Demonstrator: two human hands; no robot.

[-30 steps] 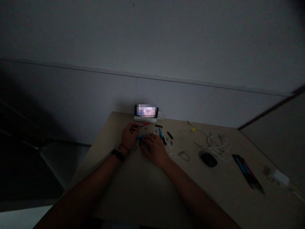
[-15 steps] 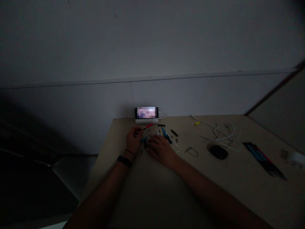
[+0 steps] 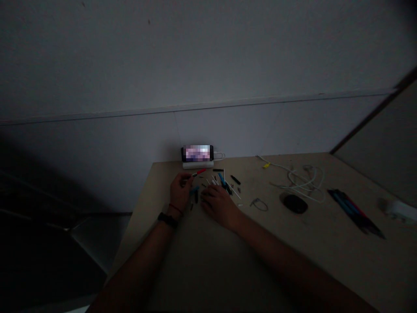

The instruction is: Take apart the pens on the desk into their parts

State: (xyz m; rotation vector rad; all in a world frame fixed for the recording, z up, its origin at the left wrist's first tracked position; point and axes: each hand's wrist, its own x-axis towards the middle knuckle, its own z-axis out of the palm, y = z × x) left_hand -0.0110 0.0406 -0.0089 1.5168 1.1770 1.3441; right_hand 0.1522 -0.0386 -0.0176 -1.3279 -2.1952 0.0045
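My left hand (image 3: 180, 191), with a dark band at the wrist, is closed in a pinch on a red pen (image 3: 200, 171) that points up and right. Below its fingers lie a blue pen piece (image 3: 194, 189) and a black pen piece (image 3: 196, 197) on the table. Palm down, my right hand (image 3: 220, 204) rests at the near edge of a scatter of pen parts, its fingers stretched leftward and slightly apart. Just past it are white refills (image 3: 235, 191) and a blue-and-black pen piece (image 3: 223, 179). Dim light hides what lies under the right fingers.
A lit phone (image 3: 197, 153) leans on a white stand (image 3: 198, 165) by the wall. To the right are a cable loop (image 3: 259, 204), a black mouse (image 3: 295, 203), white cables (image 3: 306, 184) and a bunch of pens (image 3: 355, 213). The table's left edge (image 3: 138, 204) runs beside my left arm.
The whole view has shifted slightly, so things sit a little further left. Both hands keep nearly the same pose, the left still holding the red pen.
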